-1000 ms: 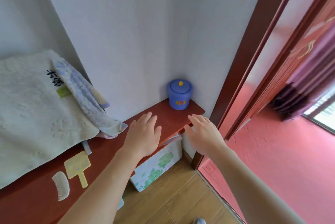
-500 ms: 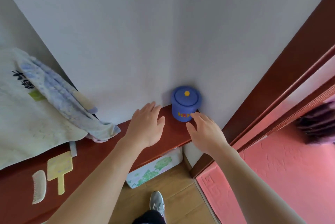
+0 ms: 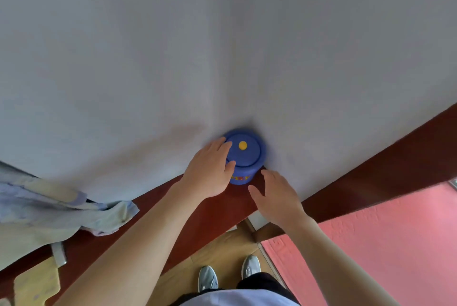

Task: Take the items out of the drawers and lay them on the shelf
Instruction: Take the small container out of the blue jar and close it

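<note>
Nearest, two grey shoes (image 3: 207, 278) stand on a plank floor (image 3: 222, 251), with pink embossed flooring (image 3: 371, 244) to the right. Above them runs the shelf (image 3: 217, 216), a smooth red-brown board. On its near left end lie a flat pale-yellow paddle (image 3: 37, 286) and a soft, crumpled blue-and-cream cloth (image 3: 61, 206).

The right hand (image 3: 277, 196) hovers over the shelf's right end, its fingers loosely spread and holding nothing. Its forefinger tip is close to the pot's foot, but I cannot tell whether they touch. Farther in, the left hand (image 3: 209, 174) rests on the lid's left edge, fingers close together and gently curved, thumb on the near rim.

The pot (image 3: 247, 157) is round, smooth and blue, with a flat lid and a small yellow knob. It stands upright at the shelf's far right end, in the corner of the pale wall (image 3: 222, 46).

Half a second ago both hands were short of the pot, and only one shoe showed.
</note>
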